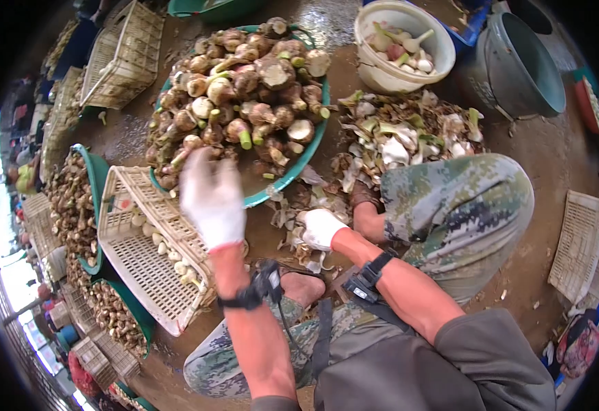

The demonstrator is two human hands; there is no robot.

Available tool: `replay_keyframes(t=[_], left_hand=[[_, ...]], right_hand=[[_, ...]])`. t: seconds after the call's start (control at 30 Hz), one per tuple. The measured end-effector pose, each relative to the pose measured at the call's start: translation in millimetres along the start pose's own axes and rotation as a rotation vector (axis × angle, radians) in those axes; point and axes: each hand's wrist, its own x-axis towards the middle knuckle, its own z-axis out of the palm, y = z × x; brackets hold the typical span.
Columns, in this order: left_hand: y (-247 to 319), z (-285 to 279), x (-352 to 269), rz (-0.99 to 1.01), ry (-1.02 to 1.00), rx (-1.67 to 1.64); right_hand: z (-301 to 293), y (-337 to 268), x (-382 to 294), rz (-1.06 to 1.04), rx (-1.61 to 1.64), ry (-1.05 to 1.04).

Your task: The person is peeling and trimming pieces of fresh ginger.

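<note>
My left hand (213,203), in a white glove with a red cuff, is blurred over the near-left rim of a green tub (307,167). Its fingers look spread, with nothing visible in them. Brown, soil-stained garlic bulbs (248,92) with cut green stems are heaped in the tub. My right hand (322,228), gloved alike, is curled low over loose peelings (309,198) between my feet; what it may hold is hidden. Left of my left hand, a tilted pale plastic crate (150,280) holds several peeled white bulbs (161,247).
A heap of garlic skins (407,131) lies by my right knee. Behind it stand a white bucket (363,69) of trimmed bulbs and a grey bucket (492,61). More crates (124,56) and tubs of bulbs (73,200) line the left. Another crate (579,246) rests far right.
</note>
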Motion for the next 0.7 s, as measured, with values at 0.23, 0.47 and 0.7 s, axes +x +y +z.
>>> replay_keyframes(t=[0.23,0.47,0.7], left_hand=[[-40,101,-16,-0.03,-0.403,0.344],[-56,89,-4,0.068,-0.161,0.352],[-12,4,-51,-0.138,-0.355,0.053]], right_hand=[[1,11,2,-0.045,-0.037,0.01],[-18,-16,-2,-0.014,0.044,0.035],[-32,-43,-7,-0.288,0.097,0.639]])
